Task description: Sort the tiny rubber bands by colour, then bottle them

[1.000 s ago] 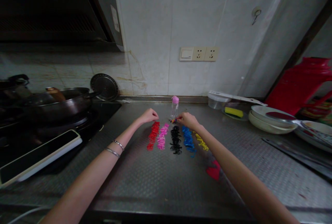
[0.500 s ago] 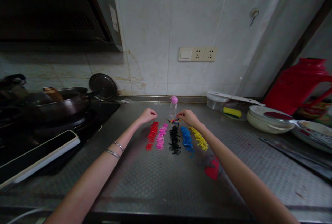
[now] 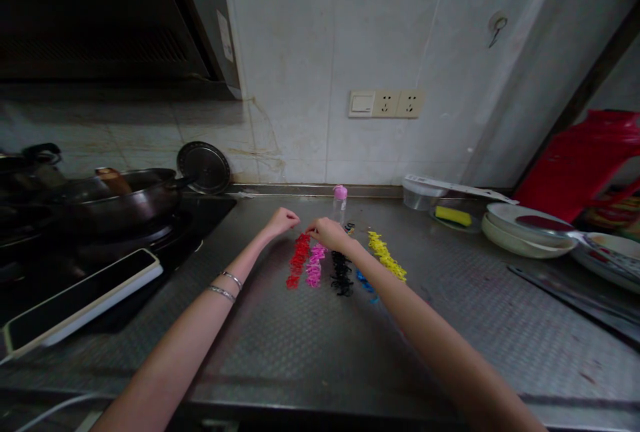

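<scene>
Small rubber bands lie sorted by colour in rows on the metal counter: red (image 3: 299, 260), pink (image 3: 315, 265), black (image 3: 342, 275), blue (image 3: 365, 281) and yellow (image 3: 386, 257). My right hand (image 3: 327, 233) is closed in a pinch at the far end of the red row, and its forearm covers part of the blue row. Left of it, my left hand (image 3: 283, 220) hovers with its fingers pinched together. What either pinch holds is too small to make out. Behind my right hand stands a clear little bottle (image 3: 339, 211) with a pink cap; a mixed-colour pile (image 3: 349, 227) is partly hidden.
On the left, a phone-like white device (image 3: 85, 302) rests by the stove, with a pan (image 3: 120, 209) behind it. To the right are a plastic tub (image 3: 420, 195), a yellow sponge (image 3: 453, 216), stacked bowls (image 3: 520, 235), a long dark utensil (image 3: 565, 299) and a red thermos (image 3: 570, 165).
My right hand has moved left from the mixed pile beside the bottle to the top of the red row. My left hand stays pinched in nearly the same place. The view has shifted slightly.
</scene>
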### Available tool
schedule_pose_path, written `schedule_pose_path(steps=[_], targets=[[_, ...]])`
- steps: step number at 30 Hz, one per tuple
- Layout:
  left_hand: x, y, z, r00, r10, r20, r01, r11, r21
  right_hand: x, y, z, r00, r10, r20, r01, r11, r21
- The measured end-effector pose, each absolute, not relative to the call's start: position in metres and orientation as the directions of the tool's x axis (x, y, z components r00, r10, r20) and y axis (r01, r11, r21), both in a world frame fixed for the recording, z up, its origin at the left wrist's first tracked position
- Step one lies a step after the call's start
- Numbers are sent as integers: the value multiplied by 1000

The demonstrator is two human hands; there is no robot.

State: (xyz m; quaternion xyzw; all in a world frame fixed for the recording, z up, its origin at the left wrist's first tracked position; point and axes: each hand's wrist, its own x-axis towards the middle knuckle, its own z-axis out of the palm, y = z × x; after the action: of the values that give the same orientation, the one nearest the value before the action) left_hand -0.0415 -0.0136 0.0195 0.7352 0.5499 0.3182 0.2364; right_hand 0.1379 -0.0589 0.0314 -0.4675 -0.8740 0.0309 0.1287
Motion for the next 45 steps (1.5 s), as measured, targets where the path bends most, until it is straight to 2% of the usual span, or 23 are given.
schedule_pose_path(steps=[7, 15, 21, 26, 33, 45], targets=[[-44, -9, 14, 191, 956, 223, 649, -294, 702, 140, -58, 29, -570, 799, 190, 786, 598, -158], [-38, -13, 13, 199, 958, 205, 672, -286, 683, 214, -42, 32, -385, 879, 280, 838, 461, -293], [-28, -16, 15, 242, 946, 215, 663, -323, 675, 263, -33, 16, -297, 923, 244, 854, 371, -364], [-26, -14, 10, 258, 942, 216, 662, -335, 670, 263, -35, 5, -264, 945, 194, 906, 312, -285], [-28, -8, 1, 256, 943, 211, 656, -330, 679, 249, -39, -2, -264, 939, 219, 948, 295, -122], [-27, -10, 5, 267, 939, 215, 640, -340, 689, 255, -41, 3, -255, 934, 249, 939, 301, -168]])
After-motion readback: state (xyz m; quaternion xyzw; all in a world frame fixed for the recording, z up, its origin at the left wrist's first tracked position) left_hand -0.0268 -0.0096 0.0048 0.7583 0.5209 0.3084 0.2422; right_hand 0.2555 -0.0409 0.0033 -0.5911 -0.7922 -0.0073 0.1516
